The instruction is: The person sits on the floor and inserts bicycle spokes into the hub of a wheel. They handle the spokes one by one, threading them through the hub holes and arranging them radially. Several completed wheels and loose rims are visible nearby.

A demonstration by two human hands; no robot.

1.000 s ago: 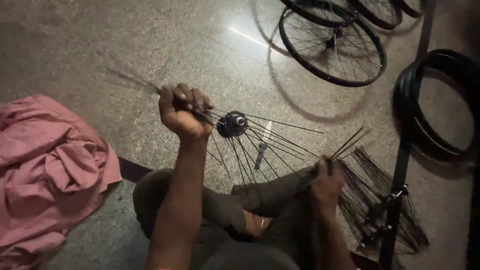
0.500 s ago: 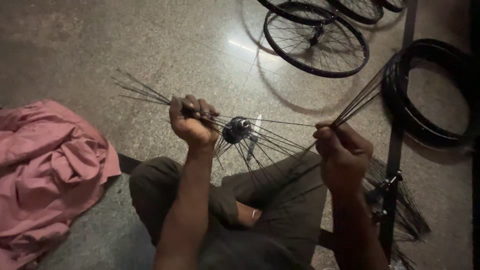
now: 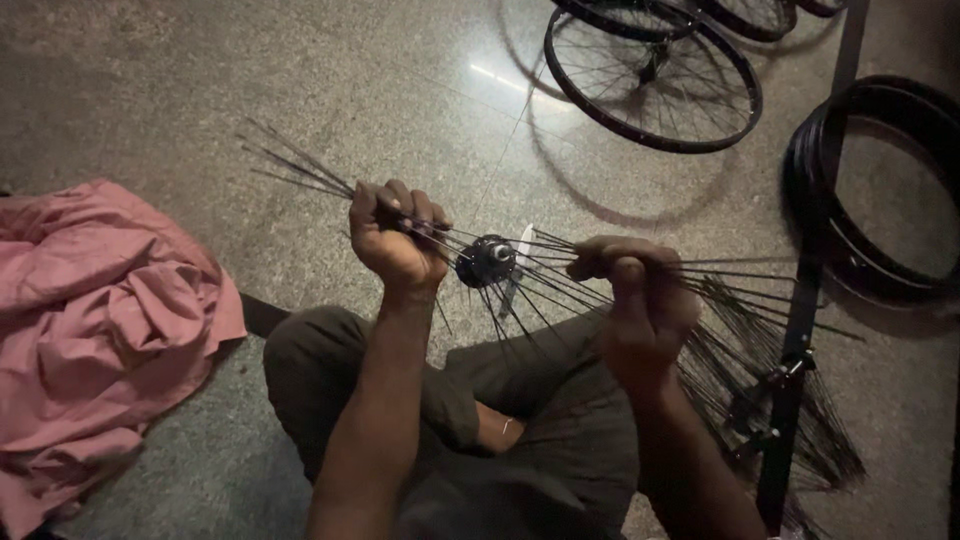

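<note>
The hub [image 3: 487, 260] hung in the air above the person's lap, between the two hands; the left hand [image 3: 395, 237] was clenched on a bundle of spokes [image 3: 300, 170] that fanned out to the left, and the right hand [image 3: 635, 300] was closed on another bundle running right. The loose spokes looked liable to slip or tangle, since thin wires crossed each other under the hub and only the fists kept them sorted; a slackened grip could probably let some drop out of the hub onto the floor [image 3: 200, 80], or let their ends prick the legs below. The dim light made the spoke heads and hub holes hard to read; how many spokes each fist held could not be told; the pile of spokes [image 3: 790, 420] by the stand [image 3: 790, 380] blurred into shadow; the wheel [image 3: 655, 75], the rims [image 3: 880, 190] and the pink cloth [image 3: 90, 330] were cut off at the edges.
</note>
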